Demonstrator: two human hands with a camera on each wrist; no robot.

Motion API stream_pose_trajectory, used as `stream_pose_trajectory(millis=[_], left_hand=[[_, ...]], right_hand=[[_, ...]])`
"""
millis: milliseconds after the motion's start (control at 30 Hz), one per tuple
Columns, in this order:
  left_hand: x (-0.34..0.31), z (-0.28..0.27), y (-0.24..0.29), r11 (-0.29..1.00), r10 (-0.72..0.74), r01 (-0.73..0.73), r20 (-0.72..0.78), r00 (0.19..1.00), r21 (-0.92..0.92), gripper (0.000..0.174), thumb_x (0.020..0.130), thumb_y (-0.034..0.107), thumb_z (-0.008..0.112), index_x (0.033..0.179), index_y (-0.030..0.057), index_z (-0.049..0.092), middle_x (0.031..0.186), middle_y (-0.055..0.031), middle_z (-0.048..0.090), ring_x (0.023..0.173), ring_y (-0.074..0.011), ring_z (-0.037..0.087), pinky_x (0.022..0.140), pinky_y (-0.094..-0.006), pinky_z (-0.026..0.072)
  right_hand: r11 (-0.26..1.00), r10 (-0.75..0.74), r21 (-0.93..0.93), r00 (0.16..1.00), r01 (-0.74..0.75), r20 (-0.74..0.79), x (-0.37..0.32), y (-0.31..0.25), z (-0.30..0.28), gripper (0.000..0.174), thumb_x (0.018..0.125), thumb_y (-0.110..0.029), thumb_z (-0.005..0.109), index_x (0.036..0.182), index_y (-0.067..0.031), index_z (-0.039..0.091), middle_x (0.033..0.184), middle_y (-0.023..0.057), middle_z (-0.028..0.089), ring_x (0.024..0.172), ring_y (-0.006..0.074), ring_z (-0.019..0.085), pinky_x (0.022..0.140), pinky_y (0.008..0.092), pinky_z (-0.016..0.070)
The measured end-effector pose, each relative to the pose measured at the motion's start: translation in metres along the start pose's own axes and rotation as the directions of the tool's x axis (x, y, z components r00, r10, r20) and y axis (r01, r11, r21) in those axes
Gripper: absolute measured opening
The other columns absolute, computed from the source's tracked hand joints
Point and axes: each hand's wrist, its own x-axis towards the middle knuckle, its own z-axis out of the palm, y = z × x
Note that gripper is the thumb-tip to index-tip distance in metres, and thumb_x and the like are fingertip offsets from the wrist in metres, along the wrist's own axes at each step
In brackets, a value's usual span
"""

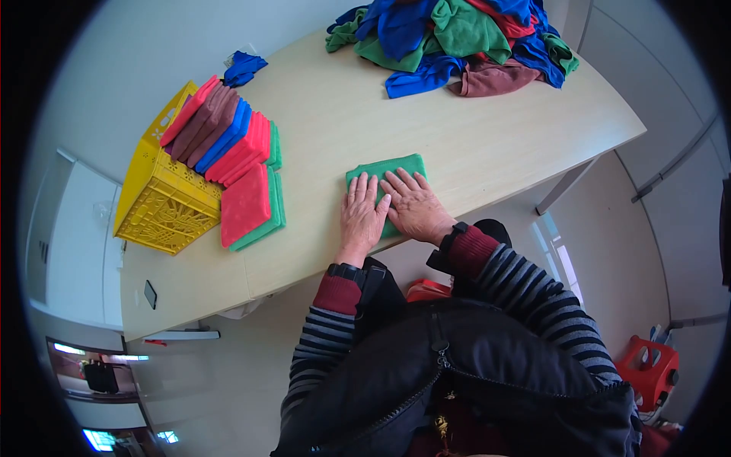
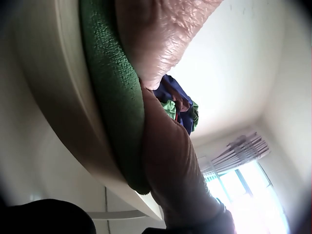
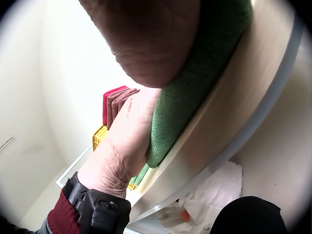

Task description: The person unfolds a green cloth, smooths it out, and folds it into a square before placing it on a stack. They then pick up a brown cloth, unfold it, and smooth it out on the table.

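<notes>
A folded green towel point(image 1: 387, 165) lies flat near the front edge of the table. Both hands press down on it with straight fingers. My left hand point(image 1: 362, 217) covers its left side and my right hand point(image 1: 415, 207) its right side, the thumbs meeting in the middle. In the left wrist view the green towel point(image 2: 109, 97) shows as a thick soft layer under the palms. The right wrist view shows the towel's rounded edge point(image 3: 168, 126) along the table rim, with the left hand point(image 3: 129, 139) resting on top.
Left of the hands, a yellow basket point(image 1: 171, 209) lies beside a row of folded red, brown, blue and green towels point(image 1: 228, 137). A heap of loose towels point(image 1: 464, 38) sits at the back. A blue cloth point(image 1: 244, 68) and a dark flat object point(image 1: 151, 294) lie on the table point(image 1: 320, 107).
</notes>
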Motion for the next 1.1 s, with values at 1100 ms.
stream_pose_trajectory(millis=[1100], left_hand=[[-0.012,-0.002,-0.006,0.996,-0.036,0.022,-0.176,0.984,-0.082,0.058,0.1,0.041,0.049,0.145,0.0042,0.045,0.155,-0.0161,0.038,0.146,-0.0325,0.031,0.113,-0.0523,0.0299]], right_hand=[[0.998,-0.057,-0.033,0.996,0.059,0.075,0.003,-0.01,-0.003,0.058,0.099,-0.028,0.051,0.149,-0.0029,0.039,0.158,0.0152,0.036,0.149,0.0338,0.025,0.123,0.0483,0.016]])
